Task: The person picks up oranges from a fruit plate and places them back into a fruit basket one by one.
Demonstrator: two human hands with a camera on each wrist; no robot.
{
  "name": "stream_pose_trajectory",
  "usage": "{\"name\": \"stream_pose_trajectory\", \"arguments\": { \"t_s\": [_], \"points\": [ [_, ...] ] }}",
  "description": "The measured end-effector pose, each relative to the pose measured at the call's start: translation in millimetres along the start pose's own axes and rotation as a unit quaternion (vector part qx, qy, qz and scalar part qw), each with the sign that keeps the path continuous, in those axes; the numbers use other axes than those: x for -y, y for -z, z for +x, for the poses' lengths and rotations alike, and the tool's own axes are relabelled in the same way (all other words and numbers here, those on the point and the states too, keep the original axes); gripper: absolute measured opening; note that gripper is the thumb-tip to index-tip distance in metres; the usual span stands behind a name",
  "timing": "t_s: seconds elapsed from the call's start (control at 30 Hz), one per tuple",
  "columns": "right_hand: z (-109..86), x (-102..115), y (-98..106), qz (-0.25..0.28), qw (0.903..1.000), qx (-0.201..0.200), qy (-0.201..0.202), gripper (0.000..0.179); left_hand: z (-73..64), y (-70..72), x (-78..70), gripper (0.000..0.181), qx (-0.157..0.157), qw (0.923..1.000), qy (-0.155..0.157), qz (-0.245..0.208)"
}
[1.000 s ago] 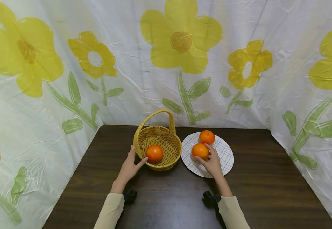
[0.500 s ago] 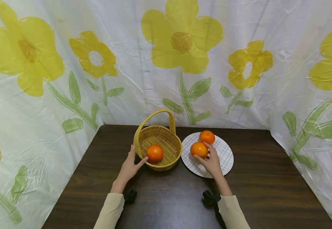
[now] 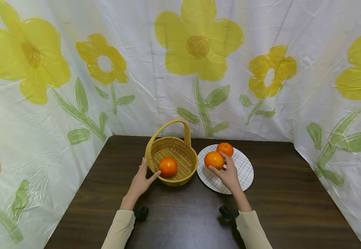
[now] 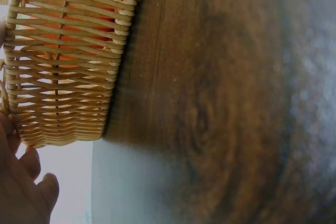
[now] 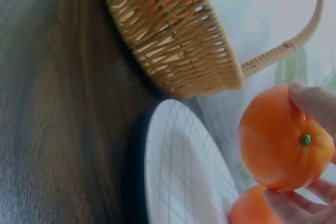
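My right hand grips an orange between thumb and fingers over the plate. In the right wrist view this orange shows its green stem end and is raised above the plate's surface. A second orange lies on the plate behind it. To the left stands a yellow wicker basket with a tall handle and one orange inside. My left hand is spread against the basket's left front, its thumb along the rim. The left wrist view shows fingertips beside the woven wall.
The dark wooden table carries the basket and plate near its back edge, side by side. Behind it hangs a white curtain with yellow flowers. The basket's handle arches above its bowl.
The right hand has lifted the orange and shifted it slightly left and up toward the basket. The left hand and the basket have stayed in place.
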State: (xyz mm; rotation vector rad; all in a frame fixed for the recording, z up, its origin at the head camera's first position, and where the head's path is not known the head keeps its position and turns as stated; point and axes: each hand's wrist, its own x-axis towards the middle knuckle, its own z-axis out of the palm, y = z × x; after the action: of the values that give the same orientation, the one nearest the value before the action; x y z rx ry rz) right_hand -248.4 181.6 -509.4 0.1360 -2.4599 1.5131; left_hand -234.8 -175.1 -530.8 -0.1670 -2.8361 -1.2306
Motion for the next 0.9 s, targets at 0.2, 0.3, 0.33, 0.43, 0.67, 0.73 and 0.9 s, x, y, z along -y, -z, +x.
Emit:
{"name": "stream_pose_trajectory", "arguments": {
  "t_s": [0.2, 0.3, 0.33, 0.43, 0.67, 0.73, 0.9],
  "points": [
    [0.6, 11.3, -1.9, 0.008, 0.9999, 0.005, 0.005, 0.075, 0.7, -0.6, 1.3, 0.087, -0.003, 1.0, -0.004, 0.0],
    [1.3, 15.1, -2.9, 0.013, 0.9998, 0.009, 0.009, 0.075, 1.1, -0.5, 1.4, 0.087, -0.005, 1.0, -0.007, -0.004],
    [1.6, 16.0, -3.4, 0.014, 0.9998, 0.01, 0.012, 0.075, 1.0, -0.6, 1.4, 0.087, -0.004, 1.0, -0.008, -0.004],
    [1.9, 19.0, -5.4, 0.016, 0.9996, 0.011, 0.02, 0.074, 0.6, -0.7, 1.4, 0.087, -0.001, 1.0, -0.005, -0.004],
    [2.9, 25.1, -10.9, 0.019, 0.9992, 0.018, 0.031, 0.075, 1.3, -1.1, 0.9, 0.086, -0.004, 0.9999, -0.009, -0.003],
    [4.0, 26.8, -12.4, 0.019, 0.999, 0.02, 0.034, 0.075, 1.6, -0.8, 0.7, 0.086, -0.006, 0.9999, -0.011, -0.004],
    [5.1, 32.3, -15.6, 0.017, 0.9985, 0.028, 0.043, 0.074, 2.1, -0.8, 0.8, 0.085, -0.008, 0.9998, -0.015, -0.004]
  ]
}}
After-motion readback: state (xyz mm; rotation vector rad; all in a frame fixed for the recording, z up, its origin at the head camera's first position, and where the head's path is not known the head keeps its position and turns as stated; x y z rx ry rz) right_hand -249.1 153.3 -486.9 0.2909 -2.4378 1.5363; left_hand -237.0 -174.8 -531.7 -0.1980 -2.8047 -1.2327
